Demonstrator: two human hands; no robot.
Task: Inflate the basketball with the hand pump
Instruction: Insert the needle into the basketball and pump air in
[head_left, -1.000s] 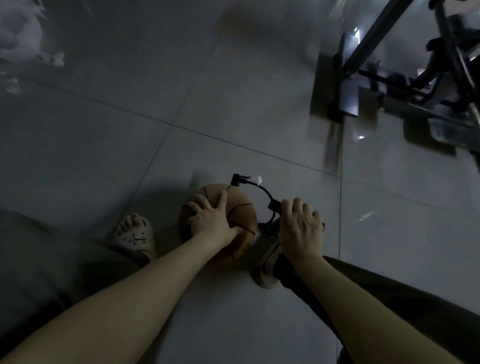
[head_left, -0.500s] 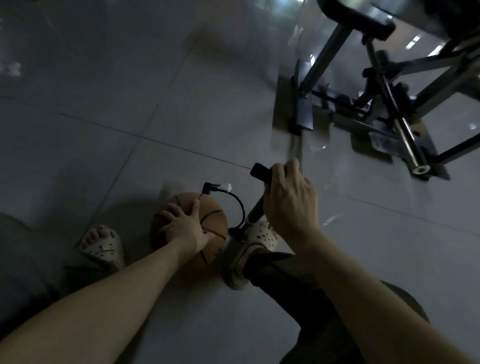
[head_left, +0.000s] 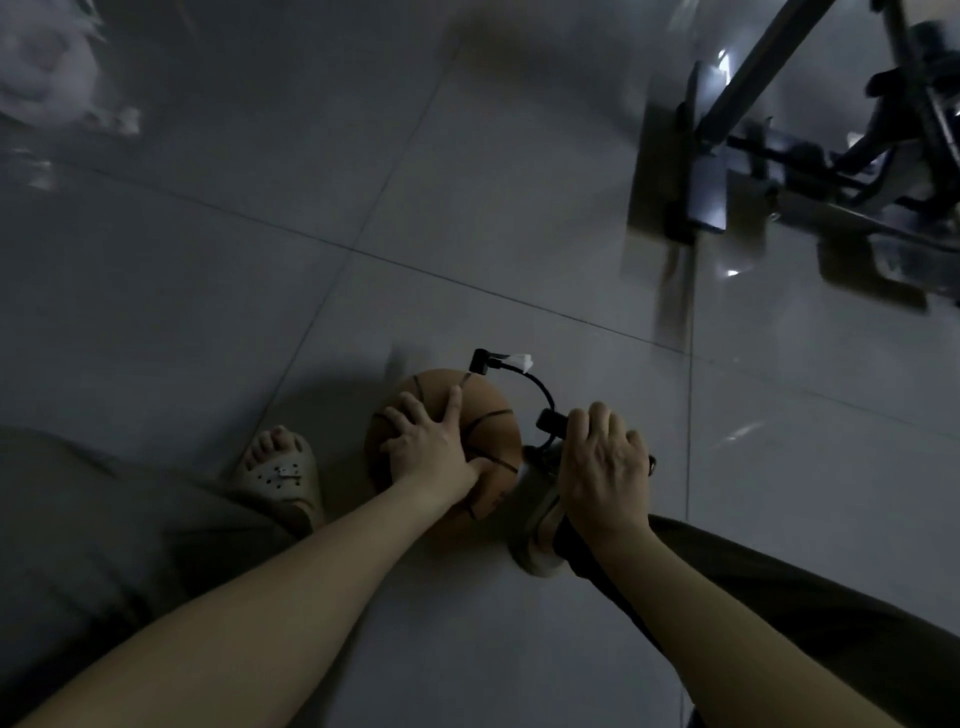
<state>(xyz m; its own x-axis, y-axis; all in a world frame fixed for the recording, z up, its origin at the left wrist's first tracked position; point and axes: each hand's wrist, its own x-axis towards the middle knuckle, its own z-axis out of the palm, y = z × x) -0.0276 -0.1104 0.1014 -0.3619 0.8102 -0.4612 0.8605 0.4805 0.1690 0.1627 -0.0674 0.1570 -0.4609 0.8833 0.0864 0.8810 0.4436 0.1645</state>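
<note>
- the basketball (head_left: 493, 421) sits on the floor (head_left: 260, 260), between my two feet.
- my left grip (head_left: 434, 449) lies on top of the ball. the fingers are spread out flat and press on it. it is open and not wrapped round anything.
- my right grip (head_left: 605, 467) is closed round the pump handle (head_left: 549, 419). the black end of the handle sticks out past my fingers.
- the handle is low down, just beside the ball on its right, above my right shoe (head_left: 535, 540).
- the rest of the pump is hidden under my hand.
- a thin black hose (head_left: 544, 388) curves up from the pump and over to the far side of the ball.
- the hose ends in a black nozzle (head_left: 480, 362) at the far top edge of the ball. i cannot tell if it is pushed into the ball.
- a little white tag (head_left: 521, 361) sits on the hose near the nozzle.
- my left foot is in a pale sandal (head_left: 280, 475), left of the ball, with the toes showing.
- a dark metal frame (head_left: 727, 109) stands on the floor at the top right, well apart from the ball.
- the room is dim and the floor is shiny grey tiles.
</note>
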